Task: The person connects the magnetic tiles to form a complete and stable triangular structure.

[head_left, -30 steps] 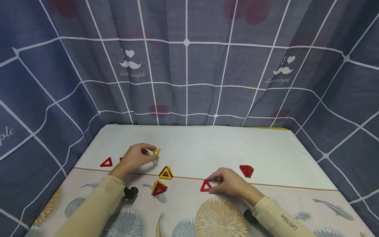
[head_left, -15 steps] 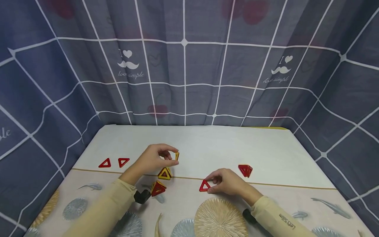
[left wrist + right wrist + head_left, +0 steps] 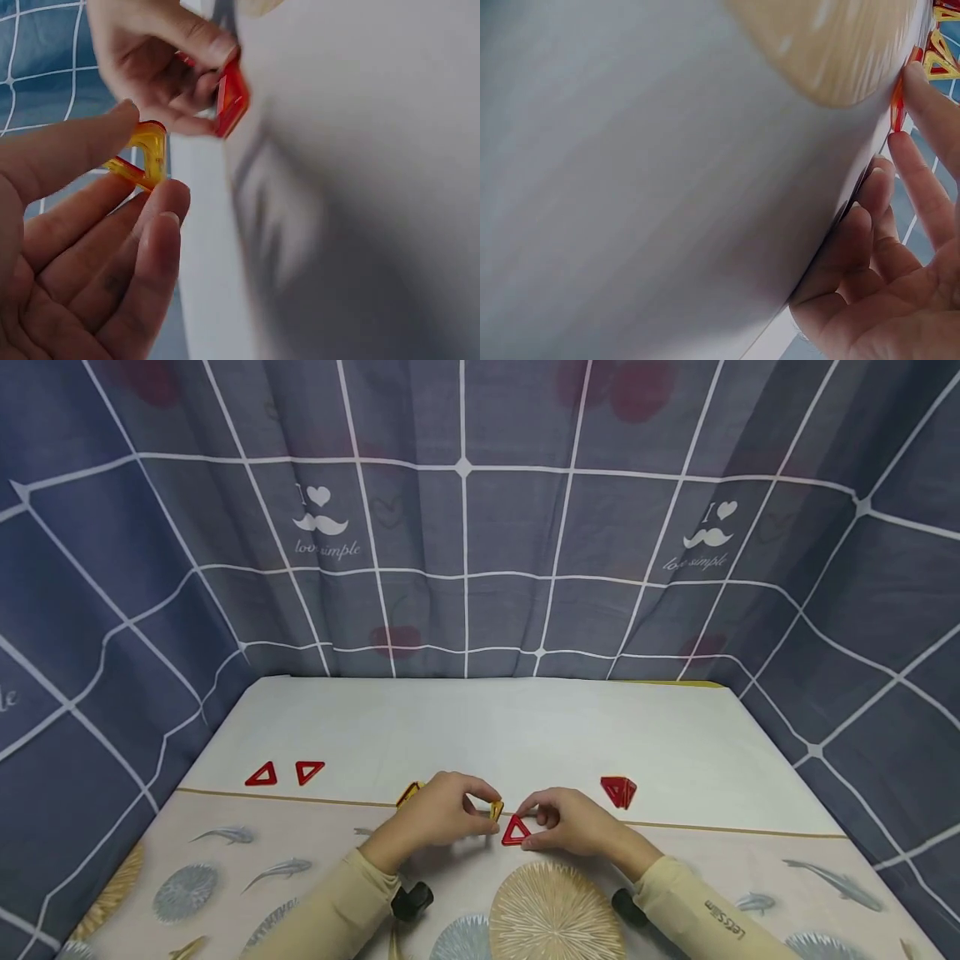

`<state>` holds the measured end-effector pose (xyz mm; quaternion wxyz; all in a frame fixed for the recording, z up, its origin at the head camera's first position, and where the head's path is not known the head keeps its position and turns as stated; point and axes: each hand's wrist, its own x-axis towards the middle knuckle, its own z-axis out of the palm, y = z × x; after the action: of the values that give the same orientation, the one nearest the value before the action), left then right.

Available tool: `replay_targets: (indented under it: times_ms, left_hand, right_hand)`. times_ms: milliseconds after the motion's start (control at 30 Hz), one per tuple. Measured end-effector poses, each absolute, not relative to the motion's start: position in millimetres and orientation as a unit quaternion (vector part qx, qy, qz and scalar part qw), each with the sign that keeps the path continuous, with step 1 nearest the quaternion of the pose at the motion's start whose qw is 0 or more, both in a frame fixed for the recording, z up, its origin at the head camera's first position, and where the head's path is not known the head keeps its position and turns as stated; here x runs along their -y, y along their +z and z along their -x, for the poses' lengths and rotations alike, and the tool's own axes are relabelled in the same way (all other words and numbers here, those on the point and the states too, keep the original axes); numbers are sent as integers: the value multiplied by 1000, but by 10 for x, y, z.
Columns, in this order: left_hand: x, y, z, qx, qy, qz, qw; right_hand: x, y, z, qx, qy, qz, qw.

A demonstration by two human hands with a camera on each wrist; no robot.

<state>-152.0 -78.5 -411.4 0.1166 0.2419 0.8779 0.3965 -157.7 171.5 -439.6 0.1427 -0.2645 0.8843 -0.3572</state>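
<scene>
My left hand (image 3: 442, 814) pinches a small yellow triangular tile (image 3: 497, 811) between thumb and fingertips, just left of the other hand. In the left wrist view this yellow tile (image 3: 155, 154) shows red along part of its edge. My right hand (image 3: 573, 822) pinches an open-centred red triangular tile (image 3: 515, 832) between thumb and forefinger, its lower edge at the tablecloth. The right wrist view shows that red tile (image 3: 898, 105) edge-on. Behind the left hand a yellow triangular piece (image 3: 407, 793) is partly covered; the red and yellow pyramid near it is hidden.
Two flat red triangles (image 3: 309, 771) lie at the left on the white area. A red faceted piece (image 3: 618, 792) stands beyond the right hand. The patterned tablecloth (image 3: 472, 893) covers the front, and a checked curtain (image 3: 495, 527) surrounds the table.
My left hand has carried the yellow tile right and toward the person, close to the red tile. It now covers the yellow and red pieces. The right hand stays almost in place.
</scene>
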Motion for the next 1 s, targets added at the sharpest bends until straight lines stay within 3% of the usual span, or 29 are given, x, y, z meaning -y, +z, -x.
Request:
replay_targets:
  times_ms: [400, 733, 1000]
  left_hand:
    - [635, -4408, 1532, -882, 390, -245, 96]
    - [603, -4406, 1490, -878, 392, -254, 106]
    - [564, -4381, 1459, -887, 364, -273, 78]
  right_hand:
    - [-1733, -4412, 1586, -886, -350, 271, 139]
    - [-1724, -4398, 1569, -885, -357, 267, 135]
    - [-1763, -4427, 1595, -880, -379, 250, 142]
